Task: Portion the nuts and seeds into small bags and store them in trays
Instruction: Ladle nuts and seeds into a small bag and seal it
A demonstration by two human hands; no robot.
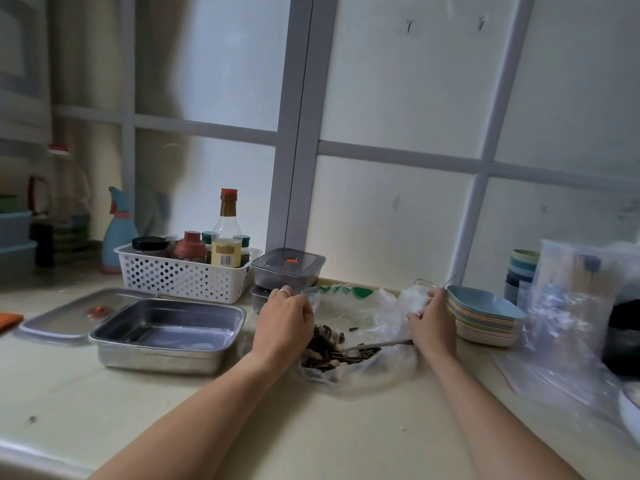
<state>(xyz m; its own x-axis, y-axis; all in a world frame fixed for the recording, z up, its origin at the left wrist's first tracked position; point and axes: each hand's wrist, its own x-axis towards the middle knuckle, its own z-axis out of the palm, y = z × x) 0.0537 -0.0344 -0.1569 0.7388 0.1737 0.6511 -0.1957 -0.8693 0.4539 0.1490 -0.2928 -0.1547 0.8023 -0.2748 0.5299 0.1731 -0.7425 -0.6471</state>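
A clear plastic bag (356, 317) lies on the counter with a heap of dark seeds and pale nuts (323, 351) in its near end. My left hand (282, 322) curls over the bag's left edge just above the heap. My right hand (431, 322) grips the crumpled right side of the bag, and a metal spoon (374, 345) sticks out from under it into the seeds. An open steel tray (169, 353) stands to the left, its lid (62, 323) lying beside it.
A white perforated basket (180, 277) with bottles stands behind the tray. Two closed lidded containers (287, 270) are stacked at the wall. Stacked pastel dishes (485, 317) and bowls (523, 271) sit to the right, with clear bags (571, 306) at the far right.
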